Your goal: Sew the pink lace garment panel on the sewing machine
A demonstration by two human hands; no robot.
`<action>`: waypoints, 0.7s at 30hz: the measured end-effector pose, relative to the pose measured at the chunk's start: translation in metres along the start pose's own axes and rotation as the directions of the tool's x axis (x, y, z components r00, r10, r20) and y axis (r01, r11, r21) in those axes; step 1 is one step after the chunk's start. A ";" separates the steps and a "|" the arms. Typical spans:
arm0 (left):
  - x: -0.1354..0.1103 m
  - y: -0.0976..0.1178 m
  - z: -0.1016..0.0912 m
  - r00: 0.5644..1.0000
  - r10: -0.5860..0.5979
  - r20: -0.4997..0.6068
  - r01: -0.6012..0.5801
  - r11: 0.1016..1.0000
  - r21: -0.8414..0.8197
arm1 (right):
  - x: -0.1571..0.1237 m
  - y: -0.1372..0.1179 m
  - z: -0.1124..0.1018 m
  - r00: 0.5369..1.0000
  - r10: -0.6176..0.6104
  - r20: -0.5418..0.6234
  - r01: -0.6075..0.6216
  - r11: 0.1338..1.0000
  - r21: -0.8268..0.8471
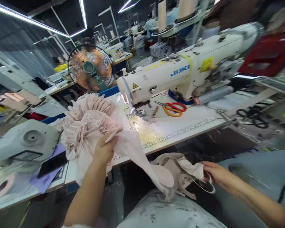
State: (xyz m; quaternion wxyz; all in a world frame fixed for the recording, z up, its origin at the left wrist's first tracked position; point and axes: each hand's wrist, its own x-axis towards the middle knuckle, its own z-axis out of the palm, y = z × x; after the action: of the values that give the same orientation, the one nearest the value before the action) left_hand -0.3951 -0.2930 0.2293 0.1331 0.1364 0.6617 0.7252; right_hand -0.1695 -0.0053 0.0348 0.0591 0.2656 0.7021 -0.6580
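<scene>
My left hand [105, 147] is closed on an edge of pale pink fabric [130, 144], beside a big gathered heap of the same cloth [85, 123] on the table's left part. From that hand the fabric runs down over the table edge to my lap. Out to the right, my right hand [218, 174] pinches the far end of a pale garment piece [192, 167] with thin straps or strips hanging from it. A white sewing machine [156, 76] stands beyond, its lamp lighting the needle area. Both hands are away from the needle.
Scissors with red and orange handles [173, 109] lie under the machine arm. Black scissors [253, 118] hang at the right. A dark phone [52, 164] rests on purple paper at the left, near a grey machine head [26, 139]. A fan [89, 67] stands behind.
</scene>
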 end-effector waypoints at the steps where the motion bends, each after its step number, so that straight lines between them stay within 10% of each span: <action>1: 0.007 -0.001 0.002 1.000 -0.005 -0.002 0.005 1.000 -0.010 | 0.009 0.014 -0.001 1.000 -0.021 -0.003 0.021 0.999 -0.039; 6: 0.015 0.001 -0.005 0.996 -0.001 -0.085 -0.003 0.999 -0.036 | 0.033 0.052 -0.030 0.967 -0.232 -0.103 0.188 0.927 -0.323; 9: 0.010 0.003 -0.007 0.994 0.003 -0.112 -0.008 0.999 -0.043 | 0.018 0.035 -0.030 0.875 -0.484 -0.014 0.399 0.737 -0.545; 12: 0.009 0.004 -0.005 0.993 0.004 -0.114 -0.010 0.998 -0.054 | -0.004 0.000 0.009 0.681 -0.630 0.372 0.699 0.411 -0.585; 15: 0.008 0.006 -0.003 0.993 0.010 -0.116 -0.016 0.999 -0.050 | -0.011 -0.030 0.064 0.552 -0.694 0.462 0.796 0.273 -0.541; 18: 0.005 0.014 -0.007 0.995 0.026 -0.100 -0.031 0.999 -0.042 | -0.005 -0.049 0.098 0.556 -0.708 0.435 0.820 0.384 -0.424; 21: 0.008 0.035 -0.016 0.990 0.081 -0.113 -0.083 0.997 -0.012 | -0.009 -0.071 0.097 0.613 -0.548 0.569 0.699 0.712 -0.067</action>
State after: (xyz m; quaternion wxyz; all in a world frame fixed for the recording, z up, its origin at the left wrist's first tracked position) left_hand -0.4086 -0.3076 0.2626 0.0671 0.1214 0.6559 0.7420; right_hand -0.2198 -0.0998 0.0900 0.0444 -0.1936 0.7942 -0.5742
